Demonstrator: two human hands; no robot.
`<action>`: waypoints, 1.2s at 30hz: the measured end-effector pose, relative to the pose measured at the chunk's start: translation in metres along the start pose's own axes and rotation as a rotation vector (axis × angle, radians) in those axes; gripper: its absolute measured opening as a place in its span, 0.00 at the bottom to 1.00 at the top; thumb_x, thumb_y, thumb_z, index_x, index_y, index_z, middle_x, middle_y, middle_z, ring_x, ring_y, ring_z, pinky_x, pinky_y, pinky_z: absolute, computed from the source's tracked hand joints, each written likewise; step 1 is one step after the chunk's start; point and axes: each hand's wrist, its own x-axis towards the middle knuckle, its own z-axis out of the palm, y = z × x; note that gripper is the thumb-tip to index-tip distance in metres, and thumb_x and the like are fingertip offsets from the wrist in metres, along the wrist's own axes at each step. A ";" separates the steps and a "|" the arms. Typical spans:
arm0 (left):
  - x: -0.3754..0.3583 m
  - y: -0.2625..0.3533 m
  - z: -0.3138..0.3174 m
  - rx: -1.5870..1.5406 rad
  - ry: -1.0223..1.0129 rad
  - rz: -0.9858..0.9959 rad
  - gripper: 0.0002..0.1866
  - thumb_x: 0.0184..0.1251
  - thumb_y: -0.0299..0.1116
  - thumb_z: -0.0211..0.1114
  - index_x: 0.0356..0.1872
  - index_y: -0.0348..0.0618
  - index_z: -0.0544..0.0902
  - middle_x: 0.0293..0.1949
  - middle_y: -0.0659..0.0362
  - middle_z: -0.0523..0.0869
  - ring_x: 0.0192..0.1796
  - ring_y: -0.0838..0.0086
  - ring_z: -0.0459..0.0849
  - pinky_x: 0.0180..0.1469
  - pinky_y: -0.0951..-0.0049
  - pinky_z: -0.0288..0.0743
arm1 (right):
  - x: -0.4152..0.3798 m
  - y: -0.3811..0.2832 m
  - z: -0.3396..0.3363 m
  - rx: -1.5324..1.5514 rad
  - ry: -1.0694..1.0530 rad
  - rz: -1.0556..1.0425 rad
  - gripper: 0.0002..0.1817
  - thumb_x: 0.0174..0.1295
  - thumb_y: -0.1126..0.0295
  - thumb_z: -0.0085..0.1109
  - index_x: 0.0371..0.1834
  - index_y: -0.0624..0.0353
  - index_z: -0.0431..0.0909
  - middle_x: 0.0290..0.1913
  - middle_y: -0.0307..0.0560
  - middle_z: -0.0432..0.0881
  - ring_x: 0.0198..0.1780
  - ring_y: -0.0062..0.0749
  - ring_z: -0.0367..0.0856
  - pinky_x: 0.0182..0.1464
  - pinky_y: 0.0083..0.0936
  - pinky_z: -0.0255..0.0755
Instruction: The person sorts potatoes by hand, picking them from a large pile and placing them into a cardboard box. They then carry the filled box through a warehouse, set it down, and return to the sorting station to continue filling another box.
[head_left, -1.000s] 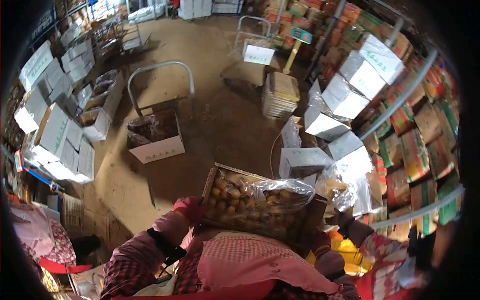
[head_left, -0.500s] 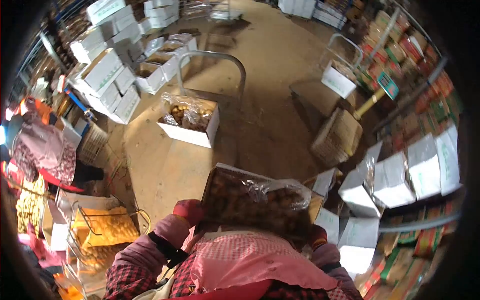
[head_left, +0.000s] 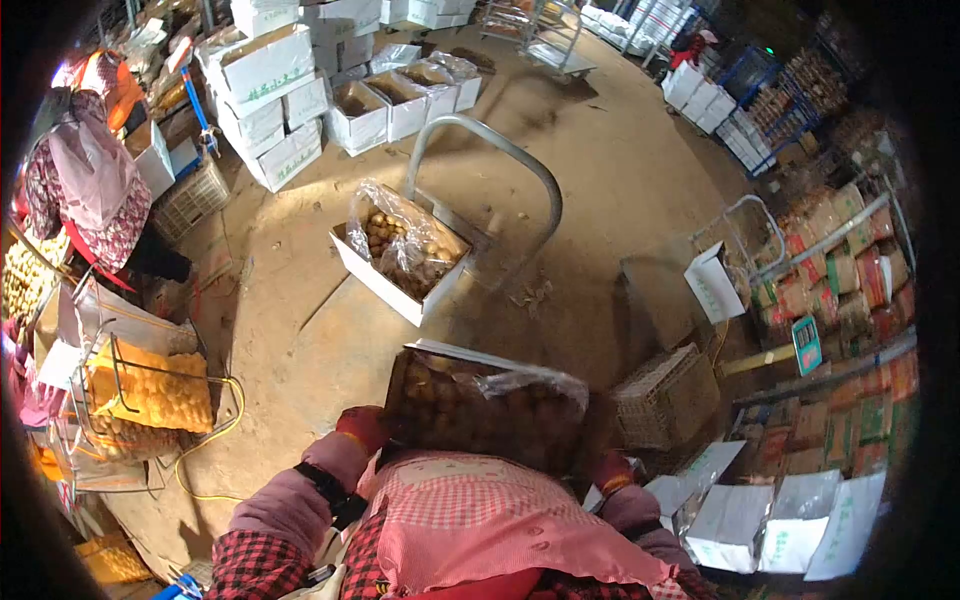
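I carry an open box of potatoes (head_left: 480, 405) with a clear plastic liner in front of my apron. The box lies in shadow, so its contents look dark. My left hand (head_left: 362, 427), in a red glove, is closed on its left end. At the opposite end, my right hand (head_left: 610, 470) grips the box, its fingers partly hidden in shadow. Farther ahead, another white box of potatoes (head_left: 400, 290) with a plastic liner sits on a flat trolley with a curved metal handle (head_left: 535, 165).
White cartons (head_left: 270, 70) are stacked at the upper left. A person (head_left: 90, 190) bends at the left near a yellow net bag (head_left: 150, 390). To the right are a plastic crate (head_left: 665, 400), a scale display (head_left: 806, 345) and more white boxes (head_left: 730, 520).
My view has turned to the right, and the trolley with its box appears nearer. The box in my hands has come along, still held at both ends.
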 end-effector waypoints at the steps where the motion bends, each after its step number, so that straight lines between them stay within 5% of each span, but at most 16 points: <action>1: 0.007 -0.003 0.002 -0.006 0.000 -0.013 0.28 0.58 0.61 0.54 0.47 0.51 0.85 0.46 0.51 0.85 0.52 0.57 0.82 0.55 0.60 0.73 | 0.030 -0.001 -0.013 -0.111 -0.043 -0.119 0.23 0.57 0.48 0.54 0.46 0.52 0.82 0.47 0.57 0.82 0.51 0.52 0.80 0.53 0.44 0.73; 6: 0.065 -0.043 0.051 -0.083 0.199 -0.101 0.25 0.60 0.57 0.56 0.48 0.52 0.83 0.45 0.53 0.86 0.51 0.55 0.82 0.53 0.61 0.74 | 0.138 -0.033 -0.049 -0.246 0.000 -0.338 0.21 0.58 0.50 0.52 0.49 0.47 0.81 0.45 0.53 0.83 0.49 0.47 0.82 0.50 0.43 0.75; 10: 0.043 -0.008 0.021 -0.393 0.063 -0.326 0.27 0.55 0.60 0.60 0.48 0.52 0.84 0.47 0.52 0.85 0.53 0.58 0.82 0.56 0.62 0.73 | 0.187 -0.113 -0.079 -0.192 -0.105 -0.240 0.18 0.61 0.50 0.49 0.47 0.43 0.82 0.48 0.51 0.82 0.51 0.45 0.81 0.52 0.42 0.74; 12: 0.074 -0.035 0.053 -0.095 -0.001 -0.376 0.26 0.55 0.58 0.60 0.46 0.49 0.84 0.45 0.52 0.86 0.50 0.59 0.83 0.52 0.63 0.74 | 0.197 -0.156 -0.117 -0.243 -0.250 -0.588 0.20 0.62 0.49 0.49 0.48 0.45 0.81 0.54 0.51 0.80 0.55 0.45 0.79 0.54 0.42 0.74; 15: 0.081 -0.036 0.079 -0.262 0.108 -0.388 0.24 0.56 0.56 0.62 0.46 0.50 0.85 0.44 0.53 0.86 0.47 0.58 0.84 0.48 0.61 0.77 | 0.276 -0.183 -0.095 -0.441 -0.330 -0.601 0.23 0.61 0.48 0.49 0.51 0.48 0.80 0.58 0.51 0.77 0.57 0.44 0.77 0.55 0.42 0.73; 18: 0.078 -0.012 0.093 -0.331 0.052 -0.634 0.20 0.61 0.53 0.59 0.45 0.52 0.85 0.41 0.52 0.87 0.45 0.58 0.85 0.45 0.57 0.79 | 0.326 -0.227 -0.085 -0.716 -0.382 -0.964 0.26 0.60 0.45 0.50 0.52 0.51 0.79 0.56 0.52 0.78 0.56 0.46 0.78 0.56 0.40 0.73; 20: 0.091 -0.009 0.127 -0.112 -0.054 -0.774 0.27 0.51 0.58 0.64 0.43 0.47 0.85 0.43 0.52 0.87 0.48 0.56 0.84 0.52 0.60 0.75 | 0.352 -0.259 -0.093 -0.440 -0.503 -0.528 0.28 0.60 0.43 0.49 0.51 0.53 0.80 0.54 0.54 0.80 0.56 0.46 0.78 0.56 0.39 0.72; 22: 0.109 -0.043 0.207 -0.193 -0.133 -0.821 0.27 0.51 0.57 0.63 0.43 0.46 0.85 0.43 0.51 0.86 0.49 0.55 0.83 0.54 0.58 0.74 | 0.366 -0.278 -0.107 -0.508 -0.508 -0.700 0.28 0.60 0.42 0.48 0.49 0.54 0.81 0.53 0.55 0.80 0.55 0.47 0.78 0.56 0.39 0.72; 23: 0.116 -0.001 0.166 -0.323 -0.073 -0.973 0.27 0.52 0.57 0.62 0.43 0.45 0.85 0.44 0.50 0.86 0.49 0.55 0.83 0.54 0.58 0.74 | 0.376 -0.287 -0.108 -0.552 -0.475 -0.843 0.29 0.60 0.41 0.47 0.48 0.55 0.81 0.51 0.56 0.81 0.55 0.48 0.78 0.56 0.39 0.72; 25: 0.140 0.049 0.115 -0.451 -0.042 -1.133 0.27 0.53 0.57 0.62 0.44 0.45 0.85 0.44 0.50 0.86 0.49 0.55 0.83 0.54 0.58 0.73 | 0.408 -0.301 -0.085 -0.544 -0.508 -0.781 0.30 0.60 0.41 0.46 0.48 0.54 0.81 0.51 0.55 0.81 0.55 0.48 0.79 0.56 0.40 0.71; 27: 0.157 0.052 0.128 -0.555 0.182 -1.058 0.29 0.54 0.60 0.59 0.46 0.46 0.85 0.44 0.49 0.86 0.50 0.55 0.83 0.54 0.58 0.72 | 0.433 -0.309 -0.070 -0.546 -0.521 -0.708 0.30 0.60 0.40 0.45 0.48 0.54 0.81 0.51 0.54 0.81 0.55 0.47 0.79 0.57 0.40 0.71; 31: 0.189 0.046 0.137 -0.593 0.011 -1.137 0.29 0.53 0.61 0.61 0.48 0.49 0.84 0.45 0.49 0.85 0.52 0.56 0.82 0.56 0.59 0.71 | 0.445 -0.324 -0.065 -0.550 -0.423 -0.750 0.30 0.60 0.40 0.45 0.51 0.52 0.79 0.53 0.52 0.80 0.55 0.48 0.78 0.56 0.43 0.71; 34: 0.205 0.043 0.141 -0.535 -0.008 -1.120 0.36 0.53 0.66 0.59 0.49 0.43 0.83 0.50 0.49 0.84 0.54 0.55 0.81 0.57 0.58 0.71 | 0.453 -0.325 -0.061 -0.463 -0.310 -0.745 0.30 0.60 0.40 0.46 0.51 0.51 0.79 0.55 0.54 0.79 0.55 0.48 0.78 0.56 0.45 0.71; 36: 0.197 0.055 0.129 -0.744 -0.008 -0.970 0.36 0.53 0.65 0.59 0.51 0.43 0.82 0.51 0.49 0.83 0.55 0.56 0.80 0.58 0.59 0.70 | 0.459 -0.308 -0.042 -0.393 -0.282 -0.774 0.30 0.59 0.39 0.46 0.51 0.51 0.79 0.55 0.55 0.78 0.56 0.49 0.77 0.57 0.46 0.70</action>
